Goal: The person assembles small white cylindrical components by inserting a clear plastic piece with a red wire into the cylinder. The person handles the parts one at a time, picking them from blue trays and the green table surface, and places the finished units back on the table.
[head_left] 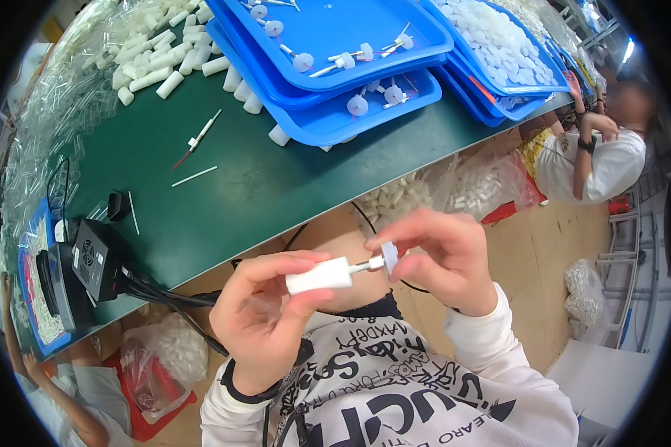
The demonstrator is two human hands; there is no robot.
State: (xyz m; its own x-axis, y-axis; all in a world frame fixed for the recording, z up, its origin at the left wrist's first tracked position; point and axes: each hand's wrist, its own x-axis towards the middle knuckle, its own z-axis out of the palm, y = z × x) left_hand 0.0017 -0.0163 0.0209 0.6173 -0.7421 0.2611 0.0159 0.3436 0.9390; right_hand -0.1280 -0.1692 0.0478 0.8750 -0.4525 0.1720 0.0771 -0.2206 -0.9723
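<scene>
Over my lap, just off the table's near edge, both hands meet at one small assembly. My left hand (265,316) is closed around a white cylinder (319,276), thumb below and fingers above. From the cylinder's right end a thin metallic stem runs to a white round cap (388,258). My right hand (447,257) pinches that cap between thumb and fingers. The stem lies roughly level, and its inner end is hidden inside the cylinder.
Stacked blue trays (328,78) hold several capped stems; another blue tray (499,45) is heaped with white discs. Loose white cylinders (164,63) and clear tubes (45,127) cover the far left. A black device (101,253) with cables stands at left. A co-worker (596,149) sits at right.
</scene>
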